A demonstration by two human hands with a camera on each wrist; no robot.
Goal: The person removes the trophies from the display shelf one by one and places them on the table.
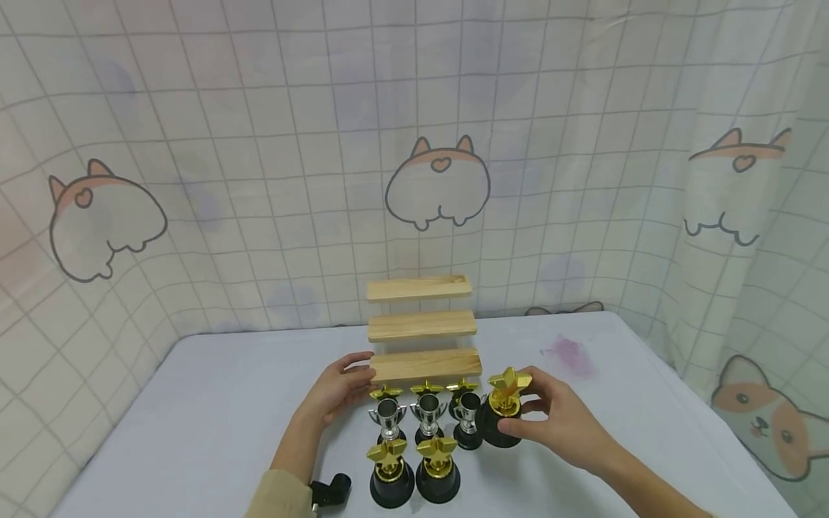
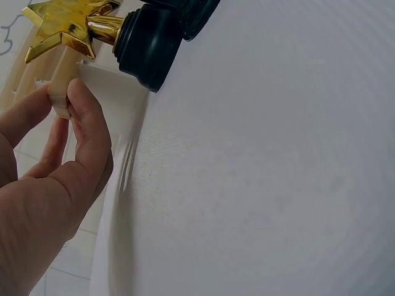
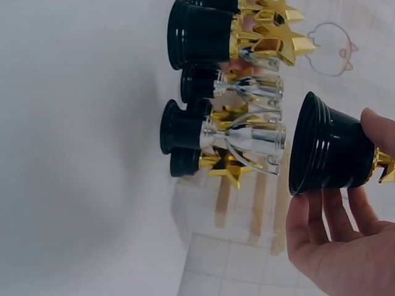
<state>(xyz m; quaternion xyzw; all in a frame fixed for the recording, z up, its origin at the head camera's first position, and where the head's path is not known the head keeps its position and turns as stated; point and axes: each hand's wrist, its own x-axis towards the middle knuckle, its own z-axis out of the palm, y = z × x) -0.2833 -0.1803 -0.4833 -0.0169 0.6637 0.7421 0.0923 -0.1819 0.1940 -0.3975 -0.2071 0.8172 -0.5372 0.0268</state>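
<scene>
My right hand grips a gold star trophy by its black base, lifted off the table as the right wrist view shows. My left hand pinches the left end of the lowest board of a three-step wooden shelf; thumb and fingers close on the board's end in the left wrist view. Before the shelf stand three smaller gold star trophies, partly hidden behind three silver cup trophies. Two large star trophies form the front row.
A white cloth covers the table, with a pinkish stain at the back right. A black object is by the left forearm. Behind the shelf hangs a gridded curtain with cartoon animals.
</scene>
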